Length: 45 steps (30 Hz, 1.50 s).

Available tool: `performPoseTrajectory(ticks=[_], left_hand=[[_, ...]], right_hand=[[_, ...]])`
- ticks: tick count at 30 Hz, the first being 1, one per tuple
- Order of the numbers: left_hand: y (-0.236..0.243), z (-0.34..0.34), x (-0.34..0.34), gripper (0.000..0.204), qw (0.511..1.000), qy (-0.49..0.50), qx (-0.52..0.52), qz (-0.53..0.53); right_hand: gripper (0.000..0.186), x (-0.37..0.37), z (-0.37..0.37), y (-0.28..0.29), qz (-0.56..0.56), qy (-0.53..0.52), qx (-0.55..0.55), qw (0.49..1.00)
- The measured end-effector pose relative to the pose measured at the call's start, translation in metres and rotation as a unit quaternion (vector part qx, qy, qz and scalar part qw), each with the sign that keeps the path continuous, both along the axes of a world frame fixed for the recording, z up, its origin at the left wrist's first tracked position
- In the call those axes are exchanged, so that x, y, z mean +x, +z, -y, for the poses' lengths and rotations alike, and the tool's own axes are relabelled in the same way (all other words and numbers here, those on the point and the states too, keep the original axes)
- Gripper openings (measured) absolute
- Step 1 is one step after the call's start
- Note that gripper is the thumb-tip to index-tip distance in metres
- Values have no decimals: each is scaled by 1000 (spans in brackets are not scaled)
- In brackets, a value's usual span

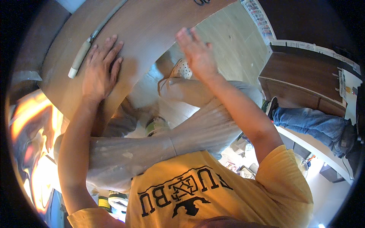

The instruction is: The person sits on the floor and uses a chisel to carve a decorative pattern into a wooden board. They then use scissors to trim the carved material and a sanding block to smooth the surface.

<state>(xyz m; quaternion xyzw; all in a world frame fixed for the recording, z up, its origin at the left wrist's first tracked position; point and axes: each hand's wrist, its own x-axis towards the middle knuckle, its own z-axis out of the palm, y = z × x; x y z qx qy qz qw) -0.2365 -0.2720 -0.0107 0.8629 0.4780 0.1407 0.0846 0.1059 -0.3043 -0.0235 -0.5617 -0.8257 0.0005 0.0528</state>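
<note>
My left hand (100,72) lies flat on a brown wooden panel (140,28), its fingers spread. Just left of those fingers is a long tool (81,57) with a beige-grey grip, a white end and a thin rod running toward the top edge. My right hand (198,57) is raised past the panel's right edge, over the floor. Its palm is turned partly toward me and the fingers are stretched out, slightly blurred. A small greyish patch shows at those fingertips; I cannot tell what it is.
Below the panel are my dusty grey trousers (152,148) and a light perforated clog (183,69). A can (156,126) stands on the wood-look floor (235,41). At right are dark cabinet panels (304,74) edged with newspaper, and another person's jeans-clad leg (308,119). Shiny reflective sheeting (32,129) hangs at left.
</note>
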Motion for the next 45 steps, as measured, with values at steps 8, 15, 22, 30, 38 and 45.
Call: performPoseTrajectory(ticks=[8,15,22,30,38,45], left_hand=[[0,-2,0,44,1000,7,20,-5],[-1,-2,1,48,1000,7,11,-6],[-2,-4,0,48,1000,-4,9,-6],[-1,-4,0,45,1000,0,28,-13],[-1,-5,-2,49,1000,-7,3,4],[-3,-5,-2,47,1000,-3,4,9]], right_hand=[[57,9,2,6,41,-12,23,999],[45,10,-9,34,4,-51,34,998],[43,0,3,30,14,5,7,1000],[41,-4,1,39,22,10,20,1000],[18,37,-32,51,-285,-139,16,948],[13,19,-33,43,-204,-34,41,977]])
